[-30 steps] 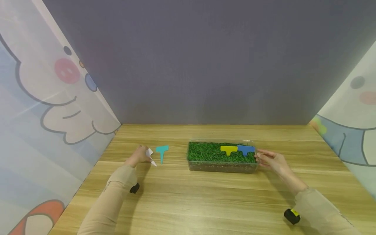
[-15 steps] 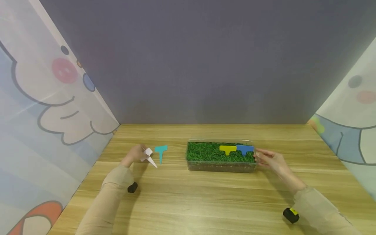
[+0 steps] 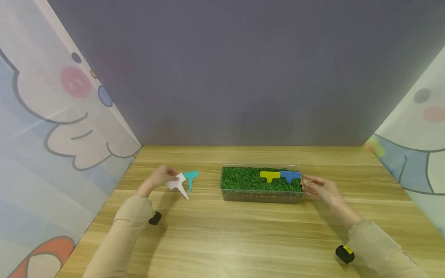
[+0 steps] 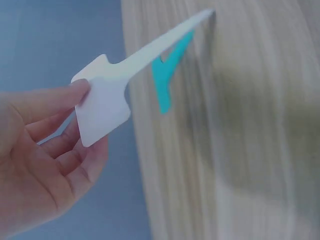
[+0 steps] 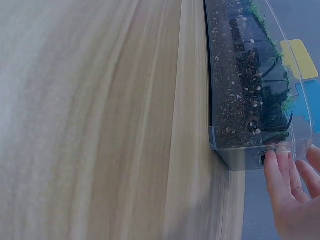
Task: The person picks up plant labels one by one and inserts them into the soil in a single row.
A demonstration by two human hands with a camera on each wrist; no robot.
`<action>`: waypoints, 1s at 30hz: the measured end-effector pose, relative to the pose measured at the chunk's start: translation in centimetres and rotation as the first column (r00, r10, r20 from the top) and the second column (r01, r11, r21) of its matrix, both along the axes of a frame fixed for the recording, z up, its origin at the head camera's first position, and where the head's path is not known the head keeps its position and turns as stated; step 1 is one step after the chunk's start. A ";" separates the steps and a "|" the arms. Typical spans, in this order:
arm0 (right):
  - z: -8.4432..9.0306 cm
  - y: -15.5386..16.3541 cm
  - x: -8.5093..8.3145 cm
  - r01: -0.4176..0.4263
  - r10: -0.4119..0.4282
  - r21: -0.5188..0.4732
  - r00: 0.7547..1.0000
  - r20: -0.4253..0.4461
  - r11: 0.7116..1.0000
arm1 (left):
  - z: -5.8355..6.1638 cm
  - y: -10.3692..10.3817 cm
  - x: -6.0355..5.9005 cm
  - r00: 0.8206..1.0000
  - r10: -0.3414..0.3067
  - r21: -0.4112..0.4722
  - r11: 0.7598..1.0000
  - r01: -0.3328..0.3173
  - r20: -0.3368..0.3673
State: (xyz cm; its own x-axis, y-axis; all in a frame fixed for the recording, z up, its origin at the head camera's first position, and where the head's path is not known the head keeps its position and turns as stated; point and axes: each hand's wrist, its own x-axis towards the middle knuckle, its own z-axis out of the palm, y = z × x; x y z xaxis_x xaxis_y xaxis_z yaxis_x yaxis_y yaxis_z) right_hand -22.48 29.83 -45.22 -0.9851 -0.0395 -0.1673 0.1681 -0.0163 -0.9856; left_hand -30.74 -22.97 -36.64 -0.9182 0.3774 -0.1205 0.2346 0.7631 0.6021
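Note:
My left hand (image 3: pixel 160 177) pinches a white T-shaped plant label (image 3: pixel 178 183) by its wide head, lifted just off the wooden table (image 3: pixel 243 231); the left wrist view shows the white label (image 4: pixel 107 95) between thumb and fingers (image 4: pixel 60 130). A teal label (image 3: pixel 191 178) lies flat on the table beside it, seen as the teal label (image 4: pixel 167 75) in the wrist view. A clear box of grass and soil (image 3: pixel 261 184) holds a yellow label (image 3: pixel 270 176) and a blue label (image 3: pixel 290 176). My right hand (image 3: pixel 321 188) rests straight fingers (image 5: pixel 280 170) on the box's right end (image 5: pixel 250 155).
A grey wall stands behind the table, with cartoon-print panels on the left (image 3: pixel 52 127) and right (image 3: pixel 420 146). Black wrist devices show at both forearms (image 3: pixel 154 218) (image 3: pixel 344 254).
My left hand has raised the white label off the table and moved it slightly right, toward the teal label. The right hand has stayed against the box.

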 end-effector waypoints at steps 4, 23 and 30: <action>-0.6 0.3 -0.3 0.021 -0.021 -0.009 1.000 0.017 1.000 | 0.9 0.8 0.4 1.000 -0.022 -0.006 1.000 0.022 0.012; 1.1 -0.5 0.7 -0.009 0.009 0.065 1.000 0.010 0.998 | 3.7 3.9 1.8 0.991 -0.092 -0.027 0.996 0.090 -0.095; 0.3 -0.1 0.4 -0.023 0.024 0.087 1.000 -0.012 0.996 | 4.7 5.3 1.9 0.989 -0.102 -0.014 0.995 0.101 -0.107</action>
